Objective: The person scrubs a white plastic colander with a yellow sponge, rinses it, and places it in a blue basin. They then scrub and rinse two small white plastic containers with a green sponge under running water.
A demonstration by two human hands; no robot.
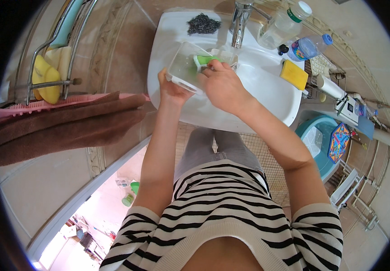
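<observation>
My left hand (174,88) grips the near left end of a clear plastic container (186,62), which is tilted above the left part of the white washbasin (266,98). In my right hand (220,84) is a green and white brush or scrubber (206,61), partly inside the container; my fingers hide part of it. Behind the container, a dark, tangled scouring pad (203,24) lies on the basin's back left ledge. The chrome faucet (239,25) stands at the back, to the right of the container. Another whitish item (227,56) shows just behind my right hand, mostly hidden.
Plastic bottles (305,49) and a yellow sponge (294,75) sit along the basin's right rim. At left, a metal rack (51,83) hangs above a brown towel (69,125). A blue-green tub (322,135) is at lower right.
</observation>
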